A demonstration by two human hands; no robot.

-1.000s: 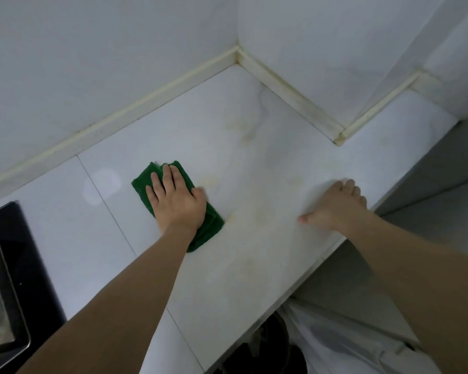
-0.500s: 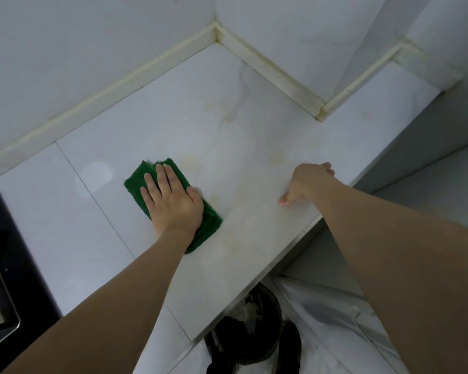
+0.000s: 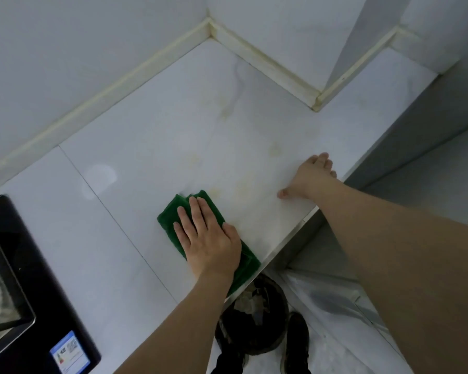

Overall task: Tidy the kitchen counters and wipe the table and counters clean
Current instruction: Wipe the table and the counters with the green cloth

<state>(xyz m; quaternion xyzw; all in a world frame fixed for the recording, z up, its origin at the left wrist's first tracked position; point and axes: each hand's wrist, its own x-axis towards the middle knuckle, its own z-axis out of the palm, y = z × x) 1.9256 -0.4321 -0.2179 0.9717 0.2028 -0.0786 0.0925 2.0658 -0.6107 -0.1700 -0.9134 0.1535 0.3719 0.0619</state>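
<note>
A folded green cloth [image 3: 173, 215] lies on the white marble counter [image 3: 152, 136], close to its front edge. My left hand [image 3: 208, 238] presses flat on the cloth with straight fingers, covering its middle. My right hand [image 3: 310, 177] rests on the counter near the front edge, to the right of the cloth, thumb stretched out to the left. Faint yellowish stains [image 3: 243, 184] mark the counter between the cloth and my right hand.
A black stove top [image 3: 19, 265] with a sticker sits at the left. White walls with cream trim [image 3: 265, 60] close the back corner. Below the counter edge stands a dark bin [image 3: 254, 319] with rubbish, beside my shoes on the floor.
My left hand has slid the green cloth toward the front edge of the counter. My right hand's fingers have straightened out on the counter near the edge.
</note>
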